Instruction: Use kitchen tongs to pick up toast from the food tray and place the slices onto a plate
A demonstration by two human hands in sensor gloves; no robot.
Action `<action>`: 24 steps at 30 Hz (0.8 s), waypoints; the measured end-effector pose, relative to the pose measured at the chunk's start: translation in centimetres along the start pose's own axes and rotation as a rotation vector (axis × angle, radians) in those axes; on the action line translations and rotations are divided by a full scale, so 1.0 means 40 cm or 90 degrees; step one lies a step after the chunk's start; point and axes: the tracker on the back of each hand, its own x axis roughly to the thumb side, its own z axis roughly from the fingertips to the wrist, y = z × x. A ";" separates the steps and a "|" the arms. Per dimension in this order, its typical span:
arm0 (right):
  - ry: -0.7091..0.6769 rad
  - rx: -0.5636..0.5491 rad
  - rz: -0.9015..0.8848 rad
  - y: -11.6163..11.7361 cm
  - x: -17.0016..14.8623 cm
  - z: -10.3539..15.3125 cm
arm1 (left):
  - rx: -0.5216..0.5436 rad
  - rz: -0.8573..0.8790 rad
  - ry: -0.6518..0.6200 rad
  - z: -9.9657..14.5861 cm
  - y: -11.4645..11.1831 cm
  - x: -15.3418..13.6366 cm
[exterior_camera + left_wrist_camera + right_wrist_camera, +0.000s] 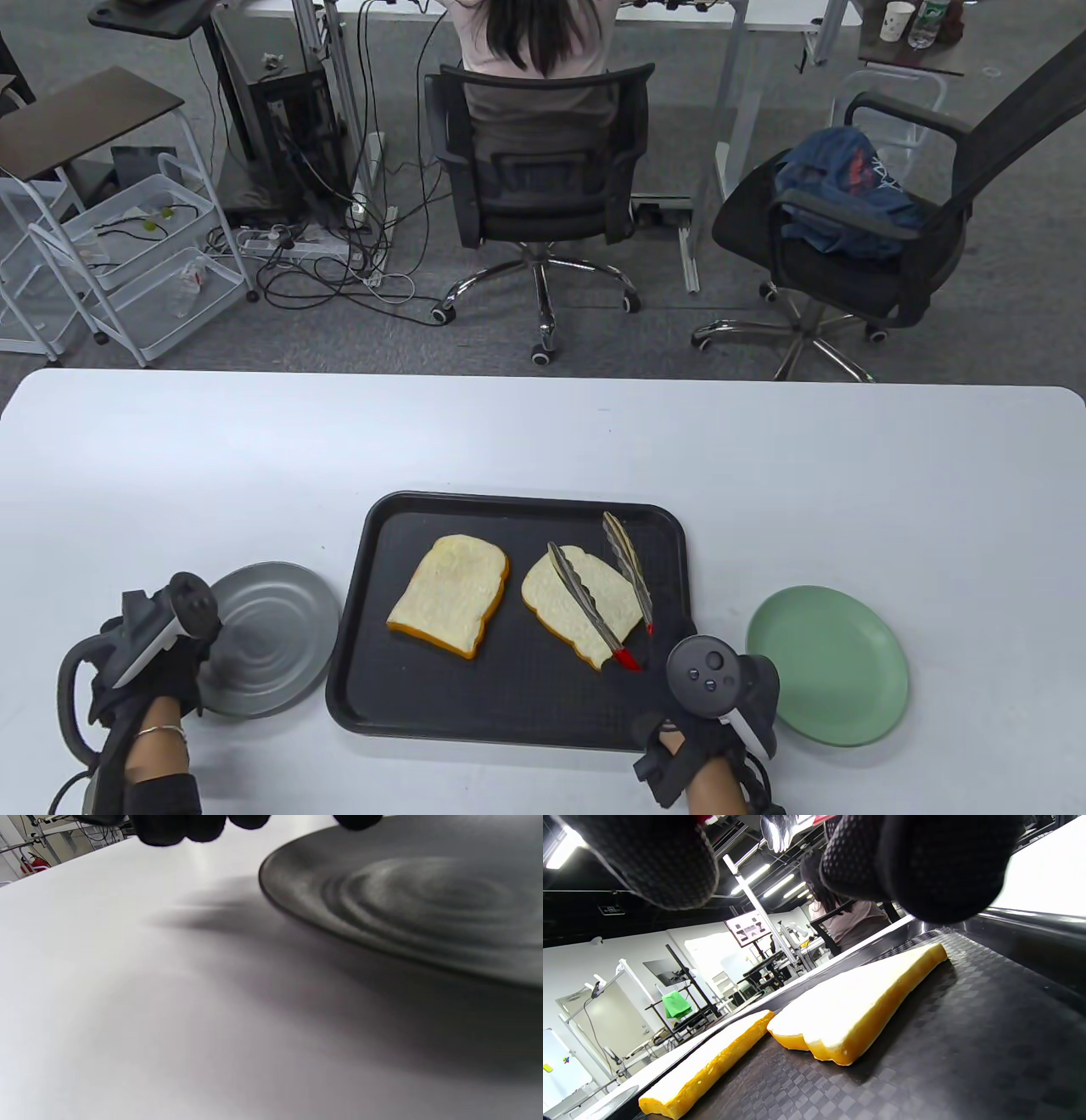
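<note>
Two toast slices lie on the black food tray [509,705]: the left slice [450,594] [708,1065] and the right slice [577,607] [857,1014]. My right hand [670,658] grips the red-handled metal tongs [585,604] at the tray's front right. The tong arms are spread, one across the right slice and one along its right edge. Only a shiny part of the tongs [778,832] shows between the gloved fingers [916,861] in the right wrist view. My left hand [182,654] holds the grey plate [271,637] [424,899] by its left rim, its fingertips [178,827] at the top edge of the left wrist view.
A green plate [827,666] sits right of the tray, close to my right hand. The white table [543,441] stretches beyond the tray. Past its far edge stand office chairs, a seated person, a wire cart and floor cables.
</note>
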 end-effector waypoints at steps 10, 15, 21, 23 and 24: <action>0.018 0.009 0.006 0.000 -0.018 -0.002 | -0.013 0.001 0.023 -0.031 -0.039 0.011; 0.021 0.018 0.011 0.007 -0.020 -0.005 | -0.003 0.017 0.025 -0.036 -0.034 0.008; 0.018 0.028 0.015 0.012 -0.015 -0.006 | 0.007 0.123 0.004 -0.026 -0.005 -0.023; 0.017 0.031 0.015 0.013 -0.015 -0.006 | 0.021 0.158 -0.010 -0.016 0.011 -0.031; 0.017 0.033 0.014 0.013 -0.014 -0.006 | 0.044 0.174 -0.012 -0.008 0.022 -0.032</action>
